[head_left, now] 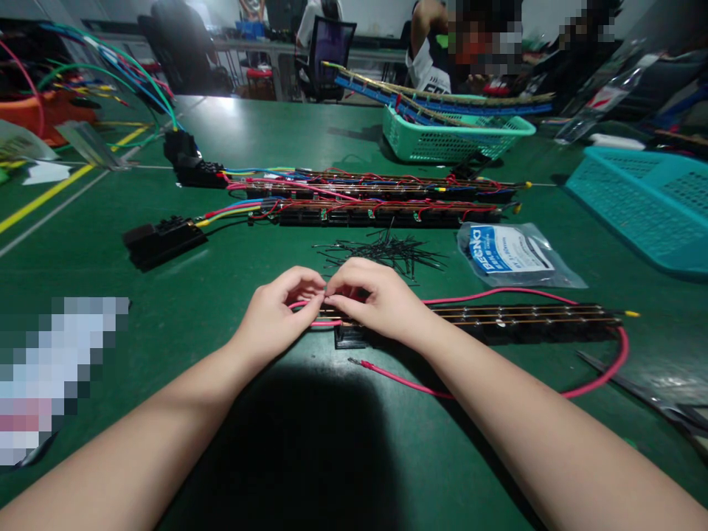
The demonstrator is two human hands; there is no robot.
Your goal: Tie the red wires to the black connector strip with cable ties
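My left hand (287, 306) and my right hand (376, 295) meet over the near end of a long black busbar assembly (531, 324) with copper-coloured rods. Both hands are closed, thumb against fingers, their tips almost touching. Whatever they pinch is too small or too hidden to make out. A red cable (326, 322) passes beneath the fingers along the rods. A thicker stretch of red cable loops round the right end, and its crimped terminal (359, 363) lies on the table below my right hand. Just beyond the hands is a loose pile of black cable ties (395, 252).
Two wired assemblies (387, 214) with black connector blocks (163, 242) lie farther back. A labelled plastic bag (514, 254) and scissors (647, 394) are on the right. Green basket (459, 140) and teal basket (641, 206) stand behind. A person (431, 51) sits across the table.
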